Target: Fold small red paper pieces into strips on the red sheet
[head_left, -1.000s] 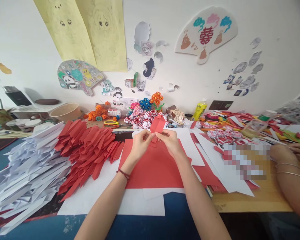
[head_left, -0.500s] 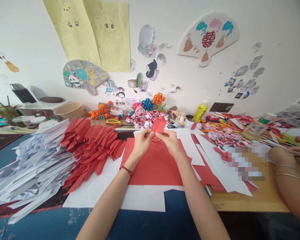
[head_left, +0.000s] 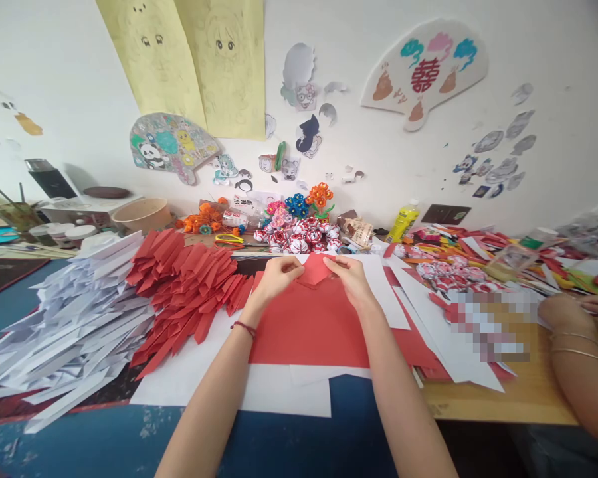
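Observation:
A small folded red paper piece (head_left: 315, 269) is held between both hands, above the far edge of a large red sheet (head_left: 306, 325). My left hand (head_left: 280, 275) pinches its left side with thumb and fingertips. On its right side, my right hand (head_left: 347, 273) grips the upper edge between thumb and forefinger. White sheets (head_left: 289, 397) lie under the red sheet. To the left are a heap of folded red strips (head_left: 189, 285) and a heap of folded white strips (head_left: 80, 325).
Red-and-white paper flowers (head_left: 303, 234) sit behind my hands, near a yellow bottle (head_left: 402, 221) and a round bowl (head_left: 142, 216). At the right, another person's arm (head_left: 581, 358) rests by a wooden tabletop (head_left: 498, 401) with scattered coloured paper.
The red piece has come down and looks shorter, with its upright part lowered. My hands have moved slightly apart. The whole view has shifted a little.

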### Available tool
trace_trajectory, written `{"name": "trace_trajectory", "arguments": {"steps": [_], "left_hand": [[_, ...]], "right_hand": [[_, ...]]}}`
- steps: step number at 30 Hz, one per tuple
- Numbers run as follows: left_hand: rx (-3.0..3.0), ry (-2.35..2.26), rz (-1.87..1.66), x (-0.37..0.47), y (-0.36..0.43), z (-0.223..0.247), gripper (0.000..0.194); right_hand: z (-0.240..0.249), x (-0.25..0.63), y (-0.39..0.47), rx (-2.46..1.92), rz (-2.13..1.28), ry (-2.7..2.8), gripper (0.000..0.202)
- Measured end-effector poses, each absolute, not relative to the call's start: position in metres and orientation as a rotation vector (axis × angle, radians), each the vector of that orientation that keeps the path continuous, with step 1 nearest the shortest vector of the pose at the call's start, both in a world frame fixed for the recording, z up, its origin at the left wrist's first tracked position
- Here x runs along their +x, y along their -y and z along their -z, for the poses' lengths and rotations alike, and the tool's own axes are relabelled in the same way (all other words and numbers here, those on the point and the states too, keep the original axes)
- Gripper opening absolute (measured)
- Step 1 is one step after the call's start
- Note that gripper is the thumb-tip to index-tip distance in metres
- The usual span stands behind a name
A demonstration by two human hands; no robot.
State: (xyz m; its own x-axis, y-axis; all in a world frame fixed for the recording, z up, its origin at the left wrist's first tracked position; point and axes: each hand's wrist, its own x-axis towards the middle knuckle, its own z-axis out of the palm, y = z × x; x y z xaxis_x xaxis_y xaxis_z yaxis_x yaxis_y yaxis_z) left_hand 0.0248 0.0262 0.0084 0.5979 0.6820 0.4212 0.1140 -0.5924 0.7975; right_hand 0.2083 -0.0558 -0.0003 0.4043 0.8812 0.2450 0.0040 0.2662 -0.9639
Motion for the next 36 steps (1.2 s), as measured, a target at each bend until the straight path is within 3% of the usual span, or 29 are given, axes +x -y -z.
{"name": "trace_trajectory", "arguments": {"steps": [16,26,31,36], "left_hand": [[2.105,-0.634,-0.757,0.017,-0.030,0.000,0.024],[2.550,-0.809,-0.714,0.016,-0.038,0.023,0.004],[2.498,-0.768,-0.841,0.022,-0.037,0.032,0.013],[2.435,-0.770,-0.841,0.024,-0.034,0.031,0.008]], "right_hand": [[0.018,0.221,0.061,-1.496,-0.784,1.126,0.035],[0.025,0.220,0.066,-1.712,-0.371,1.548,0.017],[0.032,0.217,0.061,-1.670,-0.224,1.594,0.014],[0.033,0.215,0.060,-1.701,-0.246,1.489,0.009]]}}
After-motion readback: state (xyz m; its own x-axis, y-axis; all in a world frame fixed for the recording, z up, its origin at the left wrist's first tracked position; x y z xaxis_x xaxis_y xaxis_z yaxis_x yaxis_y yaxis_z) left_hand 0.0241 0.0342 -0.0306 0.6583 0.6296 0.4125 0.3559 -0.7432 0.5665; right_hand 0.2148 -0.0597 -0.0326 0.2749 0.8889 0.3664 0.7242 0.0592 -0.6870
